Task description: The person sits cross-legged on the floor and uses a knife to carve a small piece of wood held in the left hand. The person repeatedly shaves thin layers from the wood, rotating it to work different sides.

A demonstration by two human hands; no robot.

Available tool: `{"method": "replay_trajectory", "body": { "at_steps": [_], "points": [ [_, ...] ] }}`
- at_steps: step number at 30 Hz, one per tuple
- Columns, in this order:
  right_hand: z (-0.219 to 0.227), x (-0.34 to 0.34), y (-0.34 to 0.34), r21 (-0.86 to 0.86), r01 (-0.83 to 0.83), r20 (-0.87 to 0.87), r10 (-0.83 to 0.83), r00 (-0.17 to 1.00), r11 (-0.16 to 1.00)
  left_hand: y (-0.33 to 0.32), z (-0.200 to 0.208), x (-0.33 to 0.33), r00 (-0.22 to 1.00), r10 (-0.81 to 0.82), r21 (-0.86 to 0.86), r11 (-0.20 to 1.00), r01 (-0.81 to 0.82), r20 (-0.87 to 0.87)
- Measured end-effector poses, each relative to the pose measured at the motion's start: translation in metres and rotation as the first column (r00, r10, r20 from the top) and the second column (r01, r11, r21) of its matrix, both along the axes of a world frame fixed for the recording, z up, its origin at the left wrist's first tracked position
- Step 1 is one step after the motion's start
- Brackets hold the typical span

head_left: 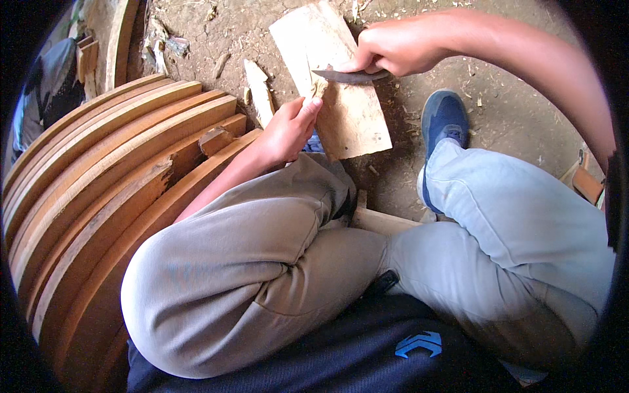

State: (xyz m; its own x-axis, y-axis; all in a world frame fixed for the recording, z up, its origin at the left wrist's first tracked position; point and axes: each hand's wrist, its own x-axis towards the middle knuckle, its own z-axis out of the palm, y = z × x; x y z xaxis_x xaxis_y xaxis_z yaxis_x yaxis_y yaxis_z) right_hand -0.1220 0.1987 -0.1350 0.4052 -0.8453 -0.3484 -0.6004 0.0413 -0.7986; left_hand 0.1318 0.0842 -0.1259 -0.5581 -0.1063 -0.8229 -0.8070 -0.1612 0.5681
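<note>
My right hand (398, 47) is closed round a knife (350, 76) with a dark, curved blade that points left. Its tip lies close to a small pale piece of wood (319, 86), pinched upright between the thumb and fingers of my left hand (293, 128). Beneath both hands a flat wooden board (359, 118) rests slantwise on the ground, wider than the piece being held. The knife's handle is mostly hidden inside my right fist.
Long timber planks (131, 164) are stacked along my left side. A split sliver of wood (259, 92) lies left of the board, and shavings dot the dirt floor (511, 98). My blue shoe (444, 121) stands to the right, below my right forearm.
</note>
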Motion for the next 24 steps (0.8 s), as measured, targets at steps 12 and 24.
{"method": "replay_trajectory", "body": {
  "at_steps": [12, 24],
  "points": [
    [0.01, -0.032, -0.025, 0.6, -0.108, 0.22, -0.033, 0.975, 0.793, 0.003, 0.0, 0.002, 1.0, 0.012, -0.052, 0.999, -0.013, -0.011],
    [0.046, 0.012, 0.044, 0.012, 0.313, -0.303, -0.295, 0.906, 0.95, -0.002, 0.008, -0.006, 0.99, -0.136, -0.195, 0.971, 0.138, 0.024]
  ]
}}
